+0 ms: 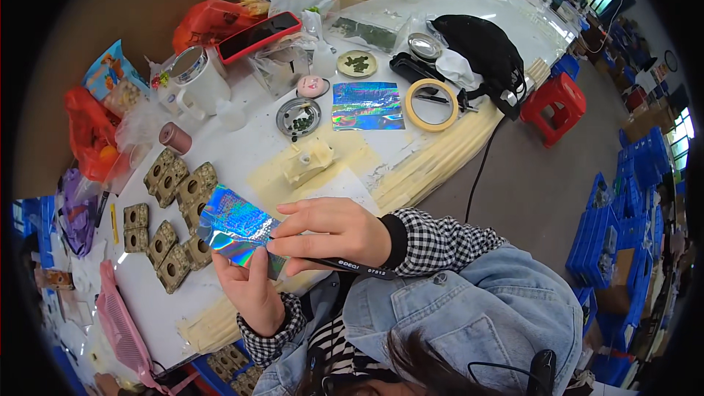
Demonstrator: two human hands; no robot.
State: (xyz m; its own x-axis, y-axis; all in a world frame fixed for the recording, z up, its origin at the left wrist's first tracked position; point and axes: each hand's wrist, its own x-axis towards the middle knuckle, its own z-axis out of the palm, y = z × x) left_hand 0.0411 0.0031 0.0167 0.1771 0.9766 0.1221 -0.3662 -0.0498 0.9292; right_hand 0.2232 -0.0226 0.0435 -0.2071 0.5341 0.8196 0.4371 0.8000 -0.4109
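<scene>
My left hand [253, 290] pinches the lower edge of a shiny blue holographic sheet [233, 224], thumb on top, tilted above the table's front. My right hand [337, 233] lies over the sheet's right side, fingers bent around a slim black tool [350, 267] with pale print on its handle; its tip is hidden by my fingers. Left of the sheet lie several speckled brown blocks with round holes [173, 268]. Farther back, a second holographic sheet [367, 106] is flat on the table. A cream-coloured block [308, 161] stands between the two sheets.
A roll of masking tape [431, 105] lies beside the far sheet. Nearby are a round metal dish with dark green bits [298, 116] and a plate of green pieces [357, 64]. A white mug [199, 84] and red phone [259, 37] stand back left; a red stool [554, 108] is right.
</scene>
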